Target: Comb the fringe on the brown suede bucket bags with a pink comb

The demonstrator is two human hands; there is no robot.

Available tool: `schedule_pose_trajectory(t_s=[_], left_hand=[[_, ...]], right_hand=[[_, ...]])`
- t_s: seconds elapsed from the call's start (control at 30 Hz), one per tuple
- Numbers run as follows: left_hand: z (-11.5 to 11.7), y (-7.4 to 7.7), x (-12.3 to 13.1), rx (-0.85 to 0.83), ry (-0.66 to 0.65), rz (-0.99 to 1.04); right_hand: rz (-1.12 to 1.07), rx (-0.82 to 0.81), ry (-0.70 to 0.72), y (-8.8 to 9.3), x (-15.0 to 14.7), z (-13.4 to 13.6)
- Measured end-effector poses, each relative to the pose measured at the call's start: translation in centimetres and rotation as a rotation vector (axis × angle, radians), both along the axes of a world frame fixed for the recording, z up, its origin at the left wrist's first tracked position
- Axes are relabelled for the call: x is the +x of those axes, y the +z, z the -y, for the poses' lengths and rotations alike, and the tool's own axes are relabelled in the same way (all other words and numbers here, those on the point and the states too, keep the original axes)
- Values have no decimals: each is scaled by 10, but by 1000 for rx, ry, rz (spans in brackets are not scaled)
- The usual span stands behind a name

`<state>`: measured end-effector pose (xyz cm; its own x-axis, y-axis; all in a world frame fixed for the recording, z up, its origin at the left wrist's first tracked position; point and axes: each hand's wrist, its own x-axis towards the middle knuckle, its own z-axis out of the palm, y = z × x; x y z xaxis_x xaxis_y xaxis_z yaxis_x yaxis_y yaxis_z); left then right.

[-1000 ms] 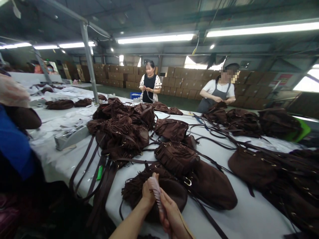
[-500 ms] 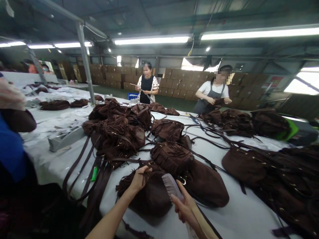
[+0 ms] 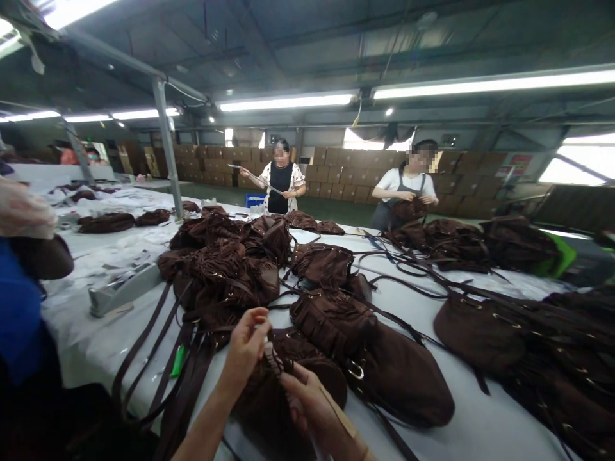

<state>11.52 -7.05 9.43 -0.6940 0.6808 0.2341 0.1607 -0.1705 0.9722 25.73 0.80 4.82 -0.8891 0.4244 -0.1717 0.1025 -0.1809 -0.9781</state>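
right-hand grip (image 3: pixel 312 403) around pale comb (image 3: pixel 272 357), over brown fringed bag (image 3: pixel 331 378)

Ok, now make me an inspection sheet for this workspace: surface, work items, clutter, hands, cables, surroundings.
Surface: white-covered table, largely under bags.
Work items: pale comb over a dark brown bag.
Clutter: heaped brown bags with trailing straps; small green object; grey holder.
Hands: right hand grips the comb; left hand is at its tip, grip unclear.
Cables: yellow-ended cord hanging by a ceiling light.
Surroundings: two co-workers across the table; stacked cartons behind; someone in blue at left.
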Motion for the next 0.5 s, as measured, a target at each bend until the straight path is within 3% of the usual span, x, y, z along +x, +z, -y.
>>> schedule_pose_trajectory(t_s=[0.07, 0.17, 0.23, 0.3, 0.37, 0.43, 0.5], left_hand=[[18, -33, -6, 14, 3, 226], [37, -85, 8, -105, -273, 342], [40, -103, 27, -113, -402, 274], [36, -105, 43, -105, -343, 124], [27, -97, 51, -121, -242, -41], [17, -91, 55, -160, -255, -176], [8, -94, 60, -220, -282, -268]], right_hand=[[-60, -110, 38, -8, 15, 6], [-87, -133, 42, -23, 28, 16], [-76, -108, 43, -28, 30, 22], [-98, -65, 38, -27, 31, 27], [-193, -23, 22, -19, 32, 29], [-303, -10, 43, -9, 37, 28], [-351, -27, 90, -1, 45, 27]])
